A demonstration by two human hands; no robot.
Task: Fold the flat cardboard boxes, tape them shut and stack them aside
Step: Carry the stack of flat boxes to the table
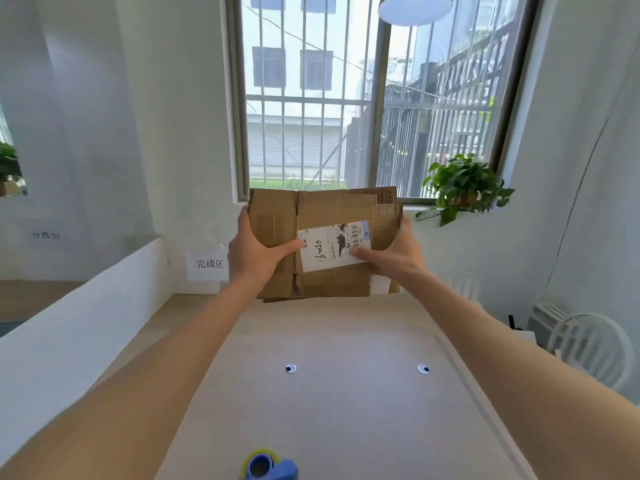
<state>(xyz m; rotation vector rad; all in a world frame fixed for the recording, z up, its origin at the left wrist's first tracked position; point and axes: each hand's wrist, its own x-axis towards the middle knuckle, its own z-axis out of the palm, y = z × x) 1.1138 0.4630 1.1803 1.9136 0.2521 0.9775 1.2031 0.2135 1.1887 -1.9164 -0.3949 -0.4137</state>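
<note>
A flattened brown cardboard box [332,209] with a white shipping label [329,249] is held up above the far end of the table. My left hand [254,252] grips its left edge, thumb across the front face. At the right edge my right hand [394,252] grips it too, with the thumb on the label. More cardboard layers show behind the front sheet. A blue tape dispenser [268,467] lies on the table at the near edge, between my forearms.
The light wooden table [346,393] carries two small googly eyes [291,368]. A white ledge with a labelled sign [209,264] runs along the left. A potted plant [464,188] sits on the window sill, and a white fan [585,344] stands at the right.
</note>
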